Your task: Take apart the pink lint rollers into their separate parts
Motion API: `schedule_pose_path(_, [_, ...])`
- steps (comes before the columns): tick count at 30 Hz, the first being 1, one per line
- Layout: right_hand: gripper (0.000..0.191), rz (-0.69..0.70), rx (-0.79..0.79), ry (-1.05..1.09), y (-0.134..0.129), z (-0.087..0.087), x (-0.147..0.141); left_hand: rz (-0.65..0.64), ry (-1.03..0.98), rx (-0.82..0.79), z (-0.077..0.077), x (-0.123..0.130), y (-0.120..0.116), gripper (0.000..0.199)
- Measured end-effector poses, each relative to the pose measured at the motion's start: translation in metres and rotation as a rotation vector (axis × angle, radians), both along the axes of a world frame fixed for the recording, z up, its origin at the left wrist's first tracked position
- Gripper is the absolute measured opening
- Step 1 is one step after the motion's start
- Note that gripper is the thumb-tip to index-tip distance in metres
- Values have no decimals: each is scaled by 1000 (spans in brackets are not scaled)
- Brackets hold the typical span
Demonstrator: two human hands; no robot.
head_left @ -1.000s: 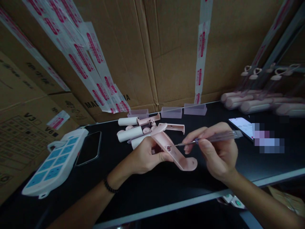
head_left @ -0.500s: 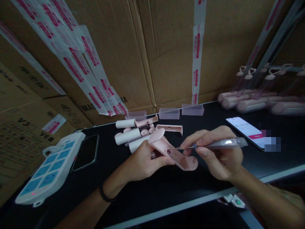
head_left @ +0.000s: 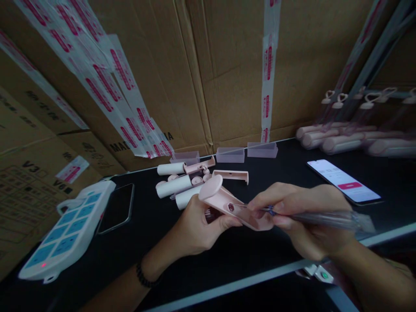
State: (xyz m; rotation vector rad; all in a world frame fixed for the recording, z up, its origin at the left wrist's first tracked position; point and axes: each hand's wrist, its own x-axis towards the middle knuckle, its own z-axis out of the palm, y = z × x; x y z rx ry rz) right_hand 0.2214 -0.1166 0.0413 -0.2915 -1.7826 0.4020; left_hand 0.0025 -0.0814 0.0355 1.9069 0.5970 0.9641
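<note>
My left hand [head_left: 195,227] is closed around a pink plastic trough-shaped part [head_left: 216,198], its rounded end cap tilted up to the left. A dark hole with something reddish in it shows in the part's inner face. In my right hand [head_left: 313,212] is a thin-shafted screwdriver [head_left: 334,220] with a clear handle, held nearly level and blurred at its rear. Its tip lies close to the hole, and I cannot tell whether it touches. Fingers of my right hand overlap the part's lower right end.
Behind my hands lie white rolls [head_left: 173,186], a pink holder piece [head_left: 231,175] and clear lilac covers [head_left: 230,154]. A power strip [head_left: 69,229] and dark phone [head_left: 117,208] are left; a lit phone [head_left: 342,180] and several pink rollers [head_left: 344,141] are right. Cardboard boxes [head_left: 227,86] stand behind.
My right hand has moved right and slightly down with the screwdriver, whose tip has drawn back a little from the hole. The pink part has shifted slightly in my left hand.
</note>
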Motion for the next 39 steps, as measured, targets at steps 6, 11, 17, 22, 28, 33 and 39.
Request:
schedule_pose_path(6, [21, 5, 23, -50, -2, 3, 3, -22, 44, 138, -1, 2, -1, 19])
schedule_pose_path(11, [22, 0, 9, -42, -2, 7, 5, -39, 75, 189, 3, -1, -3, 12])
schedule_pose_path(17, [24, -11, -42, 76, -4, 5, 4, -50, 47, 153, 4, -2, -7, 17])
schedule_pose_path(22, [18, -15, -98, 118, -6, 6, 2, -24, 22, 45, 8, 0, -11, 27])
schedule_pose_path(28, [24, 27, -70, 42, -8, 16, 3, -94, -17, 7, 13, -1, -8, 30])
schedule_pose_path(33, [31, 40, -22, -41, -10, 25, 3, -90, -31, -13, 12, 1, -10, 24])
schedule_pose_path(39, [12, 26, 6, -131, -11, 27, 3, -48, 80, 55, 13, -1, -12, 17])
